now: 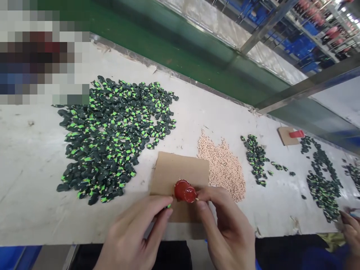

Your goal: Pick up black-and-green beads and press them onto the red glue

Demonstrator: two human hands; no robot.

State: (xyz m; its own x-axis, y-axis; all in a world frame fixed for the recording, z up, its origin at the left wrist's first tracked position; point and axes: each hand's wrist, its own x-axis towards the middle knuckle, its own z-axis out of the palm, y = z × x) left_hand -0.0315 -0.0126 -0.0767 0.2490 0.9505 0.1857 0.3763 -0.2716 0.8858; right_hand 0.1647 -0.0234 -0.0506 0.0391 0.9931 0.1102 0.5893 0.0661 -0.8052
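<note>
My left hand (137,223) is closed in a pinch on a small dark piece with bright green (168,206), mostly covered by the fingertips. My right hand (226,221) pinches what looks like a tiny pale pink bead (197,199) beside a glossy red round shape (190,194). That shape overlaps a larger red round one (180,188), and I cannot tell whether they are a cup or wet red stuff. Both lie on a brown cardboard piece (180,165) between my hands. Right of the cardboard spreads a heap of pale pink beads (222,163).
A wide heap of dark and bright green pieces (112,131) covers the table's left part. Smaller piles (255,157) lie to the right, with another cardboard piece (284,135) bearing a red object (297,134). Another person's hand (350,227) is at the right edge. A green belt (174,45) runs behind the table.
</note>
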